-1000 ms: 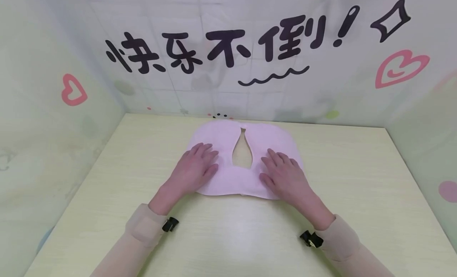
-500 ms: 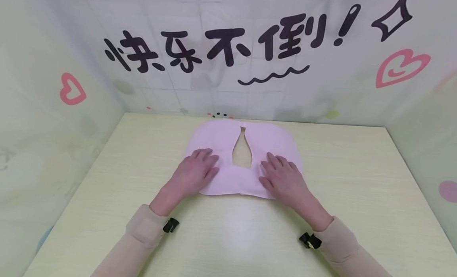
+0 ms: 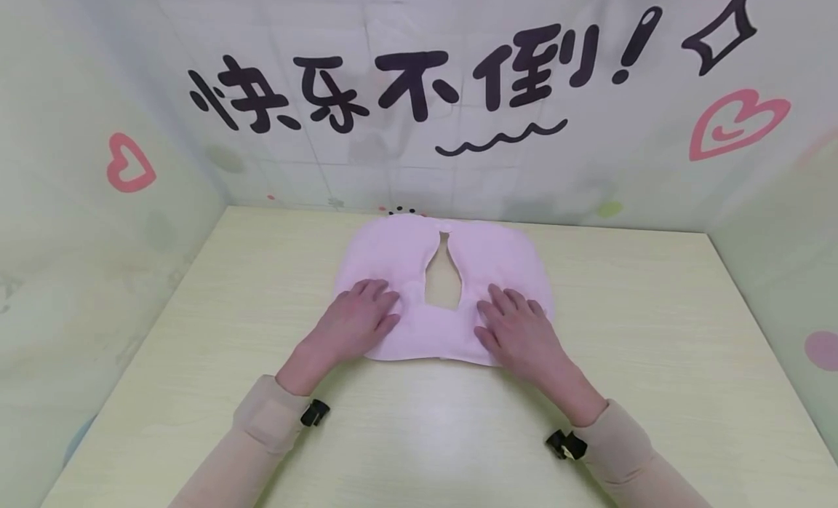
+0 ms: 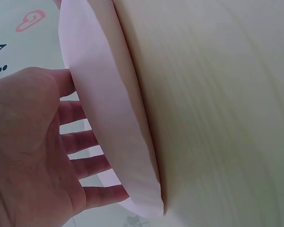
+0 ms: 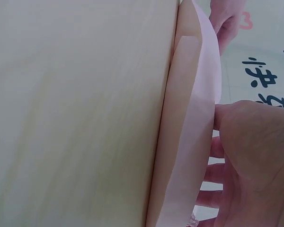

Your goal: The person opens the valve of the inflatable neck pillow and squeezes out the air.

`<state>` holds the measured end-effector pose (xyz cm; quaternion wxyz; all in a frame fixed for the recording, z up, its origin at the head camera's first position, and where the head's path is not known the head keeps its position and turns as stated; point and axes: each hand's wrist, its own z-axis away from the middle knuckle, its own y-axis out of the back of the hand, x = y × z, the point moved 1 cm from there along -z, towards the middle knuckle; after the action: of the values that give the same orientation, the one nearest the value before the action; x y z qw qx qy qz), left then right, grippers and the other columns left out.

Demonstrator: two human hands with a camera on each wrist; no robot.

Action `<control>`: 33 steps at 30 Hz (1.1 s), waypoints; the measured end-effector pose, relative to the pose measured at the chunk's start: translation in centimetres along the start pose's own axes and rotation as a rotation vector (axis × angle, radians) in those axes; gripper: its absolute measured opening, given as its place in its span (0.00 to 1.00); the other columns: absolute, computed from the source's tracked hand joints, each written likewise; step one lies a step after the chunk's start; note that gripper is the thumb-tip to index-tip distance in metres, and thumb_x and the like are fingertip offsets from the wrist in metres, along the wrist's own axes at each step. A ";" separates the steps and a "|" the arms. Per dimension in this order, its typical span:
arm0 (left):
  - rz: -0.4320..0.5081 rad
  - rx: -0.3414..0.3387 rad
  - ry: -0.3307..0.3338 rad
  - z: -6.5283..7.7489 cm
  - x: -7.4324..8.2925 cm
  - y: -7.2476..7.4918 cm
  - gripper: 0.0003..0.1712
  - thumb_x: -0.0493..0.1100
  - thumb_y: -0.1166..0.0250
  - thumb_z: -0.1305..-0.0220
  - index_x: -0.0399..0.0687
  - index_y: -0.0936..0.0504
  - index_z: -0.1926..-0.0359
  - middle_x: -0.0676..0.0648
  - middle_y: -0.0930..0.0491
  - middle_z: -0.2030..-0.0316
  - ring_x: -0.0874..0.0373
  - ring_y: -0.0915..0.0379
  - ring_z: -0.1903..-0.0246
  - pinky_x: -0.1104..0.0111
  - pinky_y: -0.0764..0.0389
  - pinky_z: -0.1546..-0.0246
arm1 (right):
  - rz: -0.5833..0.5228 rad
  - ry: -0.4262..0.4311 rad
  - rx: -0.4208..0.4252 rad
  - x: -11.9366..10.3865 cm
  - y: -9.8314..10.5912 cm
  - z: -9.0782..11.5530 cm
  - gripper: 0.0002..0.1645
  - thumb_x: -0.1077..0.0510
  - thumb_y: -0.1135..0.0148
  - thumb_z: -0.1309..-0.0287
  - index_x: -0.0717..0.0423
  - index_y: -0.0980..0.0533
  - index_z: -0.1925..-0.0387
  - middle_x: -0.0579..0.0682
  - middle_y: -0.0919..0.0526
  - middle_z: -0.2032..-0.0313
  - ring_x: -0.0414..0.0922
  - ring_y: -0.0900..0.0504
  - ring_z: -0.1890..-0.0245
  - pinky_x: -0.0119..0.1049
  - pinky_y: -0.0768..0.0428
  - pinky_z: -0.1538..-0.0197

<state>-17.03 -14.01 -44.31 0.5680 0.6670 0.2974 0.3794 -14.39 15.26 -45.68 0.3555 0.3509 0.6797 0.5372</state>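
Note:
A flat, pale pink, cushion-like piece [image 3: 432, 333] with rounded corners lies near the back of the table. A teardrop-shaped opening in its middle shows the tabletop, and its narrow tip points to the back wall. My left hand [image 3: 353, 319] rests on its left half, fingers spread. On the right half lies my right hand [image 3: 524, 337], fingers also spread over the surface. Both wrist views show the cushion's near edge [image 4: 104, 94] from low down, the left palm [image 4: 28, 142] and right palm [image 5: 260, 151] facing the camera. Most fingertips are hidden in the wrist views.
The pale wood-grain table [image 3: 419, 435] runs up to a printed cloth backdrop [image 3: 419, 144] with dark characters and hearts. Similar cloth stands along both sides. Dark clips [image 3: 315, 413] sit on the cuffs of the beige sleeves.
Both hands have slid slightly toward the near side over the cushion, the left one more. The cushion looks a little puffier at the back, and its opening's outline has altered slightly.

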 end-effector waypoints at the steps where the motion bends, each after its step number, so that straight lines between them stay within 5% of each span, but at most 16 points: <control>1: -0.001 0.003 -0.002 0.0 0.0 -0.1 0.23 0.49 0.41 0.24 0.40 0.21 0.37 0.34 0.27 0.36 0.36 0.33 0.35 0.42 0.26 0.41 | -0.001 -0.001 0.001 0.0 -0.1 0.0 0.23 0.49 0.41 0.28 0.60 0.24 0.41 0.66 0.28 0.33 0.65 0.28 0.36 0.66 0.27 0.41; 13: -0.060 0.013 -0.013 0.3 0.3 0.3 0.23 0.50 0.39 0.25 0.42 0.21 0.36 0.35 0.27 0.36 0.35 0.33 0.35 0.41 0.25 0.43 | -0.001 -0.005 0.004 -0.1 -0.2 0.1 0.22 0.49 0.41 0.28 0.60 0.24 0.43 0.67 0.28 0.33 0.66 0.28 0.37 0.66 0.26 0.43; 26: -0.122 0.036 -0.060 0.9 3.0 2.6 0.27 0.54 0.29 0.33 0.46 0.20 0.39 0.37 0.26 0.36 0.36 0.32 0.36 0.42 0.24 0.45 | 0.012 0.033 0.078 -2.1 1.5 0.7 0.26 0.48 0.35 0.32 0.59 0.25 0.40 0.67 0.28 0.33 0.66 0.27 0.37 0.65 0.26 0.42; 33: -0.128 -0.017 -0.025 1.1 2.8 2.3 0.28 0.55 0.29 0.33 0.45 0.21 0.39 0.36 0.26 0.36 0.34 0.33 0.36 0.40 0.25 0.44 | 0.017 0.066 0.068 -2.6 1.0 1.0 0.26 0.49 0.34 0.32 0.59 0.26 0.40 0.66 0.28 0.33 0.66 0.27 0.37 0.65 0.26 0.41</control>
<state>-14.66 -12.73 -41.62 0.6005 0.6464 0.3291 0.3365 -12.15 13.66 -44.62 0.3160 0.3507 0.7058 0.5282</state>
